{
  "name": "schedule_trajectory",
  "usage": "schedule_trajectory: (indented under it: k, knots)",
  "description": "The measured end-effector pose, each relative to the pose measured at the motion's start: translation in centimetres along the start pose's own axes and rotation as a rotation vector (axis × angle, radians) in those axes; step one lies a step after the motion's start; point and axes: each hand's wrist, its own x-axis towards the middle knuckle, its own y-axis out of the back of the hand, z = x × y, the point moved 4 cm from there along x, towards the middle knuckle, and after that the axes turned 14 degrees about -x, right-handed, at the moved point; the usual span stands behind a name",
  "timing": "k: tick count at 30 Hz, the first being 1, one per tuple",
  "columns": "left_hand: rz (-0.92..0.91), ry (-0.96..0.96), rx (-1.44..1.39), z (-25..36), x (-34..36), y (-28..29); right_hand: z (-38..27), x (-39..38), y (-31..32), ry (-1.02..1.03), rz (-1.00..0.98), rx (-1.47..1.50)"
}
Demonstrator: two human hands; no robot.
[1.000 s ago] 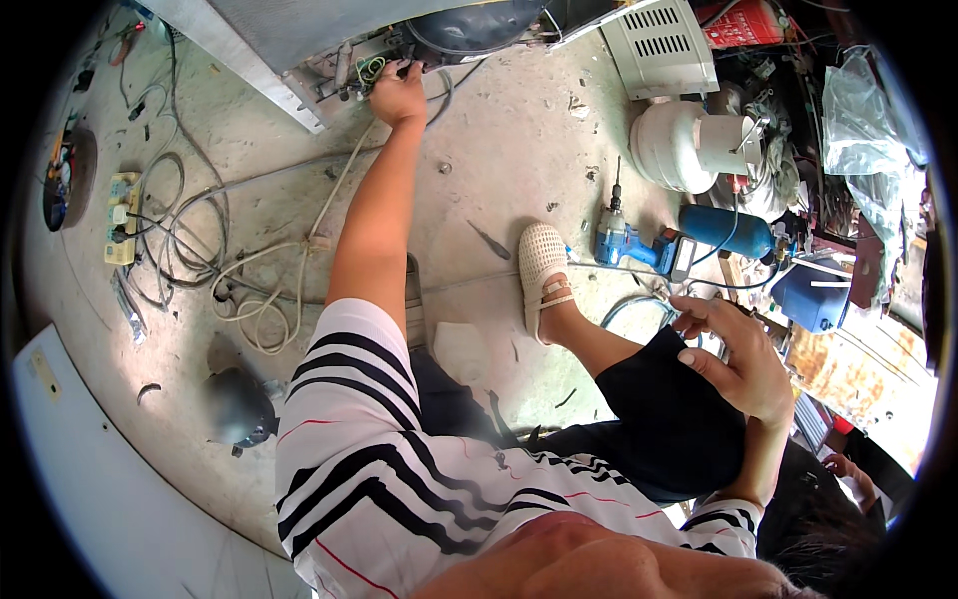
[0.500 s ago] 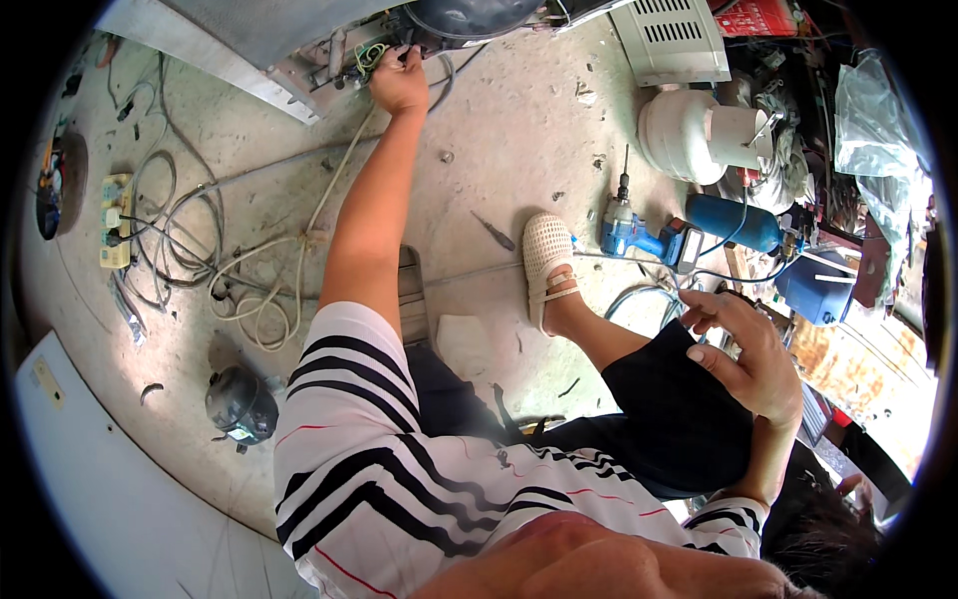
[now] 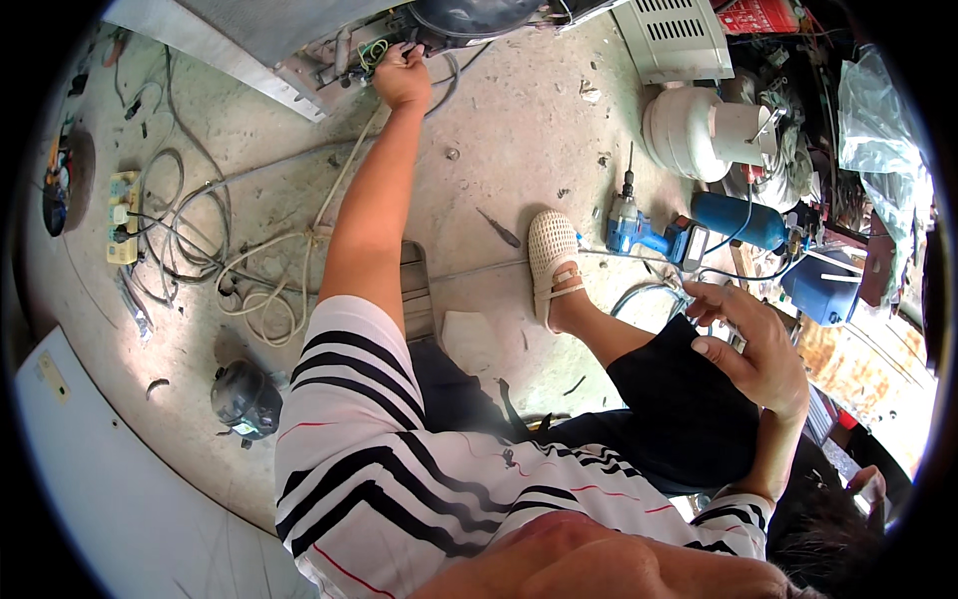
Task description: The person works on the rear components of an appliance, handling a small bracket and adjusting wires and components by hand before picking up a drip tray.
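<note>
My left hand (image 3: 403,78) reaches far forward to the open base of a grey metal appliance cabinet (image 3: 269,40). Its fingers are pinched together at a small dark part, too small to name. Beside the fingertips is a bundle of thin green and yellow wires (image 3: 372,53). Just to the right sits a black dome-shaped compressor (image 3: 474,14), fixed in the base. Over my bent right knee rests my right hand (image 3: 750,351), holding nothing, its fingers apart and loosely curled.
Tangled cables (image 3: 185,225) and a yellow power strip (image 3: 124,215) lie left. A loose black compressor (image 3: 245,401) stands near a white panel (image 3: 110,469). On the right are a blue cordless drill (image 3: 644,235), a blue cylinder (image 3: 740,221) and a white gas tank (image 3: 689,132). A thin pointed tool (image 3: 498,228) lies mid-floor.
The view has shifted slightly. My left fingers stay at the wires with only a small change of pose; my right hand stays over the knee.
</note>
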Motion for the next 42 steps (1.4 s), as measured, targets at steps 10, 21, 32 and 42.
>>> schedule_trajectory:
  k: [10,21,32,42]
  knots:
    - [-0.063,0.212,0.163,4.6,-1.4,0.2,-2.4,-1.3,-0.6,0.143,-0.073,-0.073]
    - [-0.909,0.255,0.012,14.4,-4.3,15.7,-1.2,5.1,-6.3,0.262,-0.163,0.178]
    - [-0.835,0.474,0.398,9.1,-12.4,38.5,9.7,5.5,-20.0,0.038,0.012,0.193]
    - [-0.987,0.972,0.223,6.3,-19.6,36.5,5.2,11.0,-23.8,0.288,-0.088,0.244]
